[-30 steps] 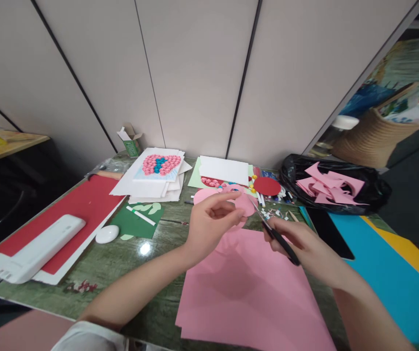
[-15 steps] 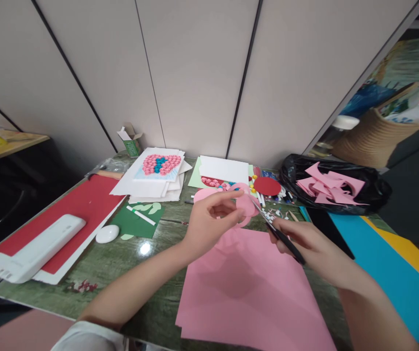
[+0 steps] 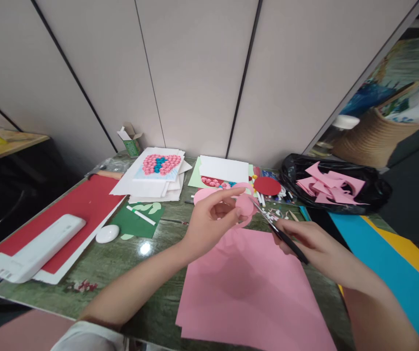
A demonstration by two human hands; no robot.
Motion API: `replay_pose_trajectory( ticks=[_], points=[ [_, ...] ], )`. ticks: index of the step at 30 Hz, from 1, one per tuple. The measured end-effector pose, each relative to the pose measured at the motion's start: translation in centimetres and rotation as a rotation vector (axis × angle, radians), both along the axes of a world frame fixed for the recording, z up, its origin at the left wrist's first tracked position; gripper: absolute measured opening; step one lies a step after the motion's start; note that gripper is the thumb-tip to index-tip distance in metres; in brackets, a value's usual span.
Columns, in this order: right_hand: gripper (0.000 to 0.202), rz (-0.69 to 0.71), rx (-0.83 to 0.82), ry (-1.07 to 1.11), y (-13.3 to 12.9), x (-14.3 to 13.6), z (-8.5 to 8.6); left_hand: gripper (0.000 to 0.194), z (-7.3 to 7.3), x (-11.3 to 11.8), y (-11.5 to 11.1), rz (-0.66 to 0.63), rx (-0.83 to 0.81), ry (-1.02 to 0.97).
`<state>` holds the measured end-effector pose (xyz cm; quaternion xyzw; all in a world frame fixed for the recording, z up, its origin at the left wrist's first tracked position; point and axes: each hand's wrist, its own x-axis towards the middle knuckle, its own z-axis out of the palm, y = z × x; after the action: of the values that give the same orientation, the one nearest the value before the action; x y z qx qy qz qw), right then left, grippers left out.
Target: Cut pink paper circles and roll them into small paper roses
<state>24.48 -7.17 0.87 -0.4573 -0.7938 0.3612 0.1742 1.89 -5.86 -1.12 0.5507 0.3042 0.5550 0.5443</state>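
Observation:
My left hand pinches a piece of pink paper between thumb and fingers; it is cut into a round shape with a curling strip around it. My right hand is closed on the handles of black-handled scissors. Their blades reach the right edge of the pink piece. Beneath both hands lie large pink sheets on the green table. Behind the held piece, another pink cutout is partly covered by my left hand.
A black bag with pink scraps stands at the back right. Blue paper lies on the right. On the left are red paper, a white device, a mouse and a heart picture. A red disc lies behind.
My right hand and the scissors have shifted slightly to the right. The pink piece has turned a little in my left hand, which stays nearly in place.

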Motion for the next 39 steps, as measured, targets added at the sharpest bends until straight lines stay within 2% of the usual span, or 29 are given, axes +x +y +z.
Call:
replay_pose_trajectory(
  ticks=[18,26,31,39],
  points=[
    [0.02,0.047,0.029,-0.069,0.05,0.56,0.31,0.029,1.0,-0.55,0.32,0.068,0.009,0.03],
    [0.02,0.068,0.015,-0.101,0.1,0.69,0.19,0.026,0.8,-0.48,0.42,0.119,0.017,0.022],
    [0.02,0.024,0.031,-0.053,0.17,0.5,0.03,0.032,0.58,-0.24,0.37,0.068,-0.021,-0.014],
    [0.019,-0.01,-0.006,-0.019,0.03,0.01,-0.03,0.023,0.32,0.1,0.12,0.09,-0.059,-0.009]
  ],
)
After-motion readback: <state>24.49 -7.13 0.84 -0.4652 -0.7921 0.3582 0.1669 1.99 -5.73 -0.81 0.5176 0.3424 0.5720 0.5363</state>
